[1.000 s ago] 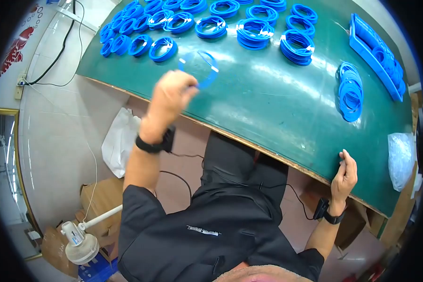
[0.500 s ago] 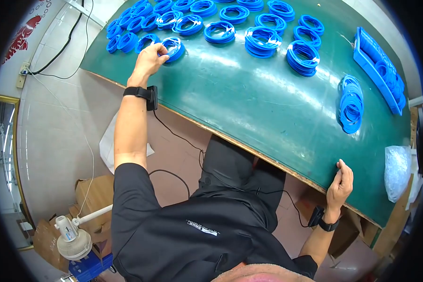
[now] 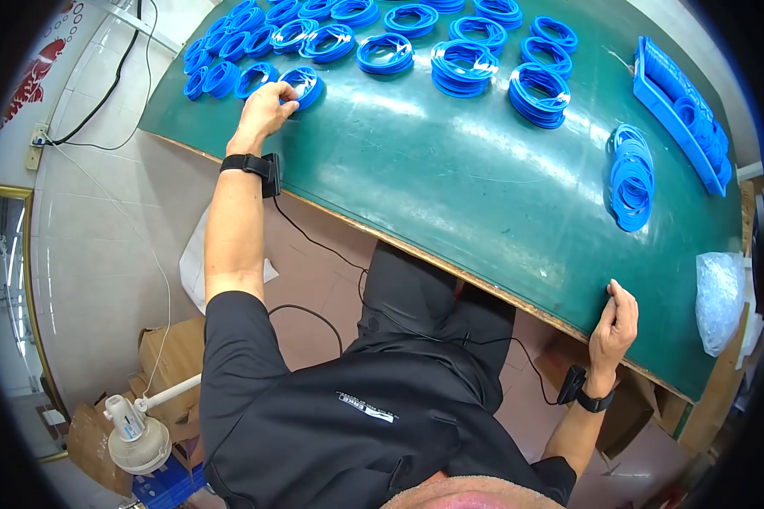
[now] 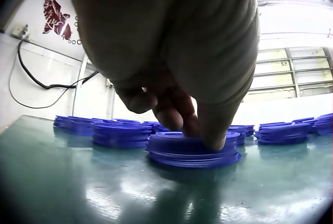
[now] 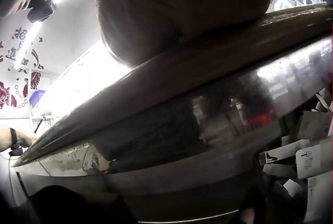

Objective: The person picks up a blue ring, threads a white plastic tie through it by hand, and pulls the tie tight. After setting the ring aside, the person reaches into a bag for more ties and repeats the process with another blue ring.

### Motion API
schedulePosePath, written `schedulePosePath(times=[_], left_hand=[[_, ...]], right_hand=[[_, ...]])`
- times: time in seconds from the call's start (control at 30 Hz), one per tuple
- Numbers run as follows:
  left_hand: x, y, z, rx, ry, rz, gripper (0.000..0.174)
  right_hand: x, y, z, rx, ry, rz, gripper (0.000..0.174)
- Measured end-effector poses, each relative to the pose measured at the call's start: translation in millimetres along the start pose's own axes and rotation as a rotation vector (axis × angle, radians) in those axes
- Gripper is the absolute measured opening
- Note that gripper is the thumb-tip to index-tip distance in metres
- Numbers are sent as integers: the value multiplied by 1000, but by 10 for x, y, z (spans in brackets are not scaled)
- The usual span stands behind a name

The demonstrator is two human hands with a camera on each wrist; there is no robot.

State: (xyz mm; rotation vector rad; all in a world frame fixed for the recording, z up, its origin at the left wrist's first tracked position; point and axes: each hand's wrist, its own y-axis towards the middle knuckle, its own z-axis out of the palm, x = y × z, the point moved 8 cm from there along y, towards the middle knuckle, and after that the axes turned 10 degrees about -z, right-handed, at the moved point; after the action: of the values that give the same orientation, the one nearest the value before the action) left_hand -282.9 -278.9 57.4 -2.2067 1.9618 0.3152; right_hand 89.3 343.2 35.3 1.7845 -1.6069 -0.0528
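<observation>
My left hand [image 3: 267, 110] is at the near-left stack of thin blue rings [image 3: 306, 87]. In the left wrist view, its thumb lies against the outside of the stack [image 4: 182, 156] and its fingertips reach over the top, pinching at the rim. The stack sits flat on the green table, and part of it is hidden behind the hand. My right hand [image 3: 615, 327] rests at the table's front edge on the right, fingers loosely bent and holding nothing. In the right wrist view, its palm side [image 5: 177, 15] lies on the table edge.
Many more ring stacks [image 3: 385, 53] stand in rows along the back of the green table [image 3: 416, 178]. A fanned row of rings [image 3: 632, 182] lies on the right, near a blue tray [image 3: 671, 127] of rings. A clear plastic bag [image 3: 720, 301] is at the right edge.
My left hand has carried a blue ring left and away from me to the near-left stack, and stays there from half a second ago. The right hand keeps its place at the edge.
</observation>
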Motion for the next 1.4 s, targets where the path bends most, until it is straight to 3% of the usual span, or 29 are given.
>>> schedulePosePath(times=[0.3, 0.43, 0.53, 0.6, 0.73, 0.83, 1.0, 1.1, 1.4], left_hand=[[116, 7, 34, 3, -10, 1, 24], [22, -18, 2, -147, 41, 247, 29], [-339, -408, -73, -193, -156, 388, 33], [-852, -908, -61, -99, -206, 365, 32], [-1720, -1992, 213, 43, -418, 627, 35], [-2015, -2428, 522, 149, -501, 637, 34], [-2199, -2660, 816, 170, -608, 598, 31], [-2216, -2725, 873, 38, -534, 640, 27], [-2187, -2738, 876, -34, -576, 605, 20]], right_hand=[[-1, 18, 14, -3, 3, 12, 29], [32, 54, 0, -16, -25, 18, 25], [69, 132, -70, -1, -13, 7, 22], [79, 204, -82, 37, 34, 18, 22], [-1, 405, -88, 124, 24, 24, 23], [-84, 653, -58, 155, -13, -14, 24], [-299, 1044, 190, 108, -74, -63, 24], [-414, 1210, 396, 101, -193, -36, 26], [-587, 1418, 673, 229, -339, 83, 32]])
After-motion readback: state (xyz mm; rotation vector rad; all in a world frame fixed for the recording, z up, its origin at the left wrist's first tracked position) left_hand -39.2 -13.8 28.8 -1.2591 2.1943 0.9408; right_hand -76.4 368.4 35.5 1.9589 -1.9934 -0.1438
